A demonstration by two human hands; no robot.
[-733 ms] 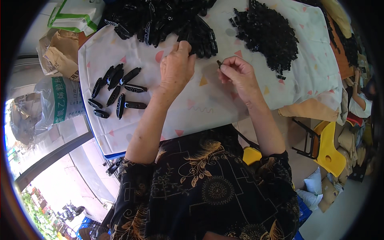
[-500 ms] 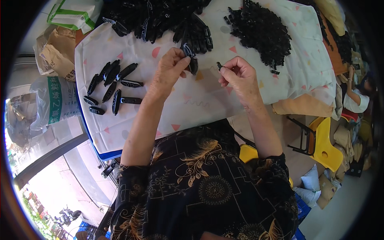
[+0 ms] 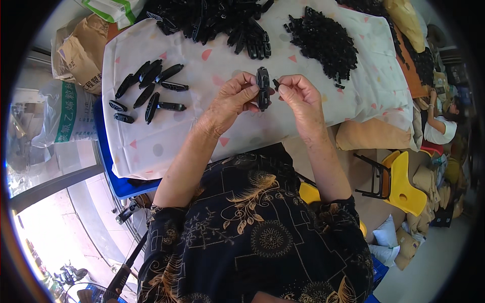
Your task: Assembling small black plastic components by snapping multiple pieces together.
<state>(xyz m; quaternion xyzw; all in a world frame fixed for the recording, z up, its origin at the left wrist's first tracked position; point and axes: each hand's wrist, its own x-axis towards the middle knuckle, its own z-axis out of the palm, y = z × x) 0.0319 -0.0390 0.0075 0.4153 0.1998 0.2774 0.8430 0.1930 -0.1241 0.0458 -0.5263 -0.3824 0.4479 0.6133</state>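
Between the thumb and fingers of my left hand (image 3: 235, 98) is a long black plastic part (image 3: 262, 89), held upright over the near part of the table. Close on its right side, my right hand (image 3: 301, 98) pinches a small black plastic piece (image 3: 276, 85). The piece is near the long part; whether they touch I cannot tell. Several long black parts (image 3: 151, 107) lie loose on the cloth to the left. A big heap of similar long parts (image 3: 217, 22) is at the far side, and a heap of small black pieces (image 3: 326, 45) lies at the far right.
A pale patterned cloth (image 3: 192, 136) covers the table. Paper and plastic bags (image 3: 70, 108) stand at its left edge. On the right are a yellow chair (image 3: 404, 187), stuffed sacks (image 3: 388, 233) and another person (image 3: 442, 126) at work farther off.
My left hand has moved right and turned the long black part upright in front of me. My right hand's small piece is now close beside it. The view has shifted slightly.
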